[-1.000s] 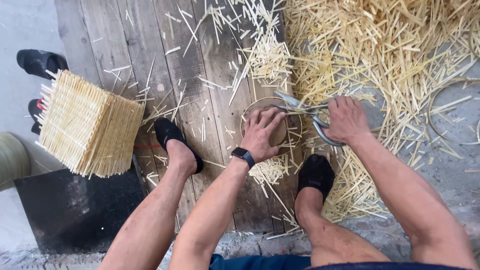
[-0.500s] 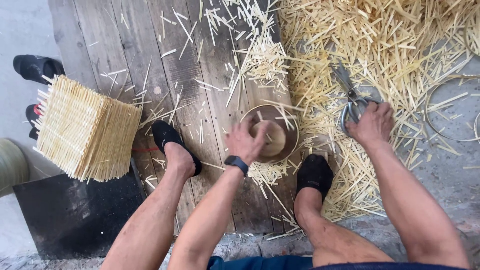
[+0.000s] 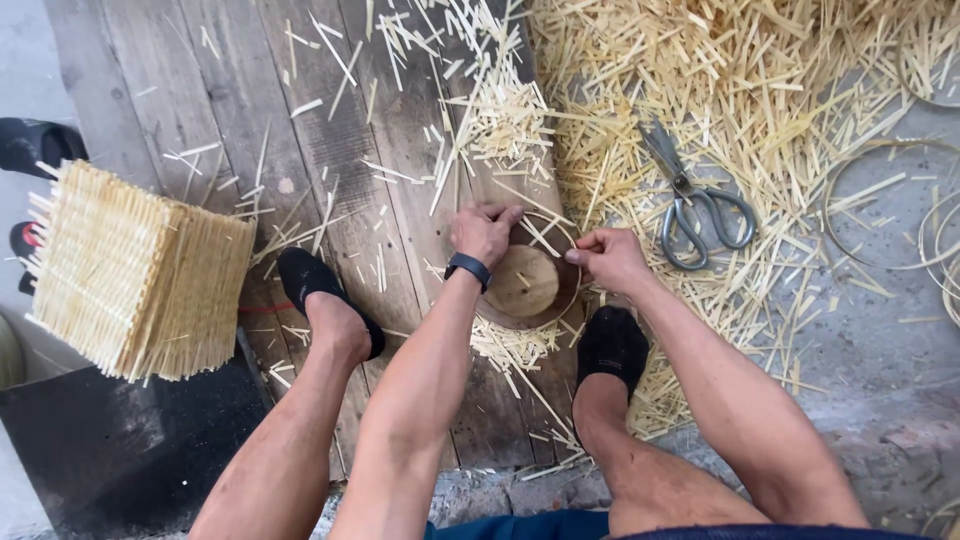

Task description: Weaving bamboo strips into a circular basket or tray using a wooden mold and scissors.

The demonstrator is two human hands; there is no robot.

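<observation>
A round wooden block with a thin hoop around it (image 3: 525, 285) lies on the plank floor between my feet. My left hand (image 3: 484, 232), a dark watch on its wrist, grips the hoop's far left rim. At the right rim my right hand (image 3: 610, 258) pinches the hoop with closed fingers. Grey metal scissors (image 3: 695, 205) lie shut on the straw-coloured cuttings, right of my right hand and apart from it.
A stack of woven bamboo mats (image 3: 135, 270) sits at the left on a black sheet (image 3: 110, 440). Cut bamboo strips (image 3: 760, 90) cover the ground at the upper right. Thin hoops (image 3: 880, 205) lie at the far right. Black slippers (image 3: 35, 145) rest at the left edge.
My right hand has put the scissors down on the cuttings and come back to the hoop's right rim. My left hand has shifted onto the hoop's far left rim.
</observation>
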